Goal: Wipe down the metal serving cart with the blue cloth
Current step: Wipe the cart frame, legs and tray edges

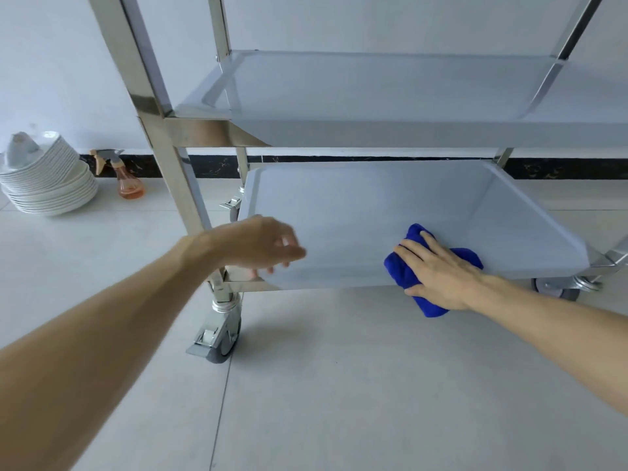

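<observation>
Pale floor tiles [339,385] and a white wall with a dark skirting strip frame the metal serving cart [163,137], which stands on castors. Bottom shelf [356,205] is where the action is. My right hand [445,273] lies flat, fingers straight, pressing the blue cloth [407,266] onto the shelf's near edge; one end of the cloth hangs off the lip below the palm. Left hand [261,243] hovers by the near-left corner, fingers loosely curled and holding nothing, a bit blurred.

Risk, I'd guess: the cart rolls away under a hard wipe if nothing steadies it, or the overhanging cloth slips off.

Cloth's bunched, long axis running from shelf interior toward me.
</observation>
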A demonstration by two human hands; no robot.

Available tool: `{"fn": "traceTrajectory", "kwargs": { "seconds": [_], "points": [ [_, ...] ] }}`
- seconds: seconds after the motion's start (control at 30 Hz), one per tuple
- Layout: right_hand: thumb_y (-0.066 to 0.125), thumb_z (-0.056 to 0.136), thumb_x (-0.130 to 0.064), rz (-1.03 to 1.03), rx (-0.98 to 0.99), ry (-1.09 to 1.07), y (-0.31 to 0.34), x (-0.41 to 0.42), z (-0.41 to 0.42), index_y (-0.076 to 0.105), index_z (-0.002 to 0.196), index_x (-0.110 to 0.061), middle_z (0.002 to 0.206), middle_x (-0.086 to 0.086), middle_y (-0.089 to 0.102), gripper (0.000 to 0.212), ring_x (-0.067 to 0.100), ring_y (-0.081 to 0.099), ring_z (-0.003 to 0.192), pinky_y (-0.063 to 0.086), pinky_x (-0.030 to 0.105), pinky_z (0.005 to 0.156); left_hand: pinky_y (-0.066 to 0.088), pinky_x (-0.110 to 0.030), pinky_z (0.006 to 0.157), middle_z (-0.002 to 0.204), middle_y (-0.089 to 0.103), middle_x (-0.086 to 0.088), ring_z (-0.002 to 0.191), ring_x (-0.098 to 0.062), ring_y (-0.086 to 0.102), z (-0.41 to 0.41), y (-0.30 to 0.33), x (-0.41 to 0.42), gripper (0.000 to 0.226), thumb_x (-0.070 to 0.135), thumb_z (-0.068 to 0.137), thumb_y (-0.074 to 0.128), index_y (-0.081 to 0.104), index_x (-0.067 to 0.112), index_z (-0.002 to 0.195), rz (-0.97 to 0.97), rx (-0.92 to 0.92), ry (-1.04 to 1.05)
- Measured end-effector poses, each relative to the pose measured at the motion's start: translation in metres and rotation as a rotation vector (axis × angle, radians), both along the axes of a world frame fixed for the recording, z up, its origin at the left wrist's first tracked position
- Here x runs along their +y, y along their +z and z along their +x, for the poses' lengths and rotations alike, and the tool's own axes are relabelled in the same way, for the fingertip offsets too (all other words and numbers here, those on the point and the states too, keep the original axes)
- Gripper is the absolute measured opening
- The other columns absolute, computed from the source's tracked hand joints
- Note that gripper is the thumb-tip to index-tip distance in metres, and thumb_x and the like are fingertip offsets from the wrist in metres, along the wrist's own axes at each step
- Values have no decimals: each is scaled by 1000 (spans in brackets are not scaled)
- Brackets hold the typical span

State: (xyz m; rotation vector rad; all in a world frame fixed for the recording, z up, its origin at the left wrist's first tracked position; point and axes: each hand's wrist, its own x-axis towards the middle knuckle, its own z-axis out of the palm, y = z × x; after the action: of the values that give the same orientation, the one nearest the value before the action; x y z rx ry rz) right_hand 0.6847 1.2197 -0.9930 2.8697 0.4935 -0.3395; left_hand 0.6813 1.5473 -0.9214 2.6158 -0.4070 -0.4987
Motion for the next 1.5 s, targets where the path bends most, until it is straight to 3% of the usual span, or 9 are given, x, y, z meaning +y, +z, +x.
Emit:
{"fn": "traceTrajectory", "kwargs": {
  "seconds": [0.1, 0.3, 0.4, 0.47, 0.93, 1.1, 1.2, 1.37, 1.5],
  "points": [
    [53, 99, -48, 36, -32, 19, -4, -1, -1, 6, 159, -17, 167, -6, 3, 83, 31, -7, 154, 16, 40, 124, 51, -38, 91, 115, 67, 8, 97, -16, 63, 19, -18, -47, 23, 44, 97, 51, 64, 30, 111, 40, -243, -6],
    [50, 99, -49, 47, -139, 91, -19, -9, -2, 12, 159, -16, 166, -4, 9, 78, 29, -3, 155, 11, 42, 124, 32, -44, 109, 158, 30, 3, 140, -26, 34, 43, -69, -82, 53, 52, 100, 41, 35, 31, 148, 101, -321, 9],
    [67, 91, -38, 101, -253, 160, -21, -8, -7, 39, 151, -9, 157, 6, 38, 72, 39, 25, 149, 30, 49, 117, -3, -54, 120, 166, -7, 7, 152, -23, -6, 45, -100, -85, 63, 65, 97, 18, 3, 44, 155, 275, -183, 16],
    [83, 76, -27, 139, -374, 212, -25, -6, -8, 60, 133, -4, 136, 11, 60, 66, 45, 50, 131, 49, 52, 101, -13, -54, 118, 165, -13, 9, 151, -21, -16, 45, -114, -83, 63, 67, 96, 8, -5, 47, 154, 301, -174, 24],
    [67, 87, -26, 201, -388, 334, -31, 83, -20, 51, 141, -7, 146, 10, 51, 59, 45, 39, 140, 38, 54, 110, -16, -51, 118, 161, -21, 18, 149, -14, -23, 24, -119, 5, 57, 65, 94, 7, -17, 58, 145, 321, -146, 69],
    [68, 87, -24, 182, -332, 350, -36, 142, -24, 34, 149, -11, 154, 6, 35, 72, 42, 23, 146, 30, 52, 115, -12, -58, 116, 163, 1, 18, 151, -13, -11, 20, -110, 41, 43, 47, 100, 24, 16, 54, 142, 221, -90, 240],
    [71, 88, -22, 269, -260, 438, -34, 157, -18, 29, 153, -18, 159, 1, 29, 78, 36, 14, 151, 26, 48, 118, -9, -62, 115, 161, 7, 17, 151, -14, -7, 15, -110, 58, 41, 53, 99, 24, 21, 49, 140, 260, -132, 310],
    [69, 85, -15, 320, -228, 497, -29, 95, -13, 41, 151, -19, 158, 0, 37, 71, 33, 20, 151, 27, 45, 120, -9, -59, 117, 162, -2, 19, 151, -14, -10, 8, -115, 96, 53, 64, 96, 15, 6, 54, 148, 314, -136, 295],
    [75, 84, -21, 292, -215, 415, -19, 7, -9, 45, 149, -20, 157, -3, 39, 72, 26, 22, 152, 26, 39, 122, 5, -60, 116, 158, 20, 11, 150, -17, 10, 11, -105, 104, 48, 60, 96, 31, 28, 50, 142, 236, -196, 327]
  ]
}}
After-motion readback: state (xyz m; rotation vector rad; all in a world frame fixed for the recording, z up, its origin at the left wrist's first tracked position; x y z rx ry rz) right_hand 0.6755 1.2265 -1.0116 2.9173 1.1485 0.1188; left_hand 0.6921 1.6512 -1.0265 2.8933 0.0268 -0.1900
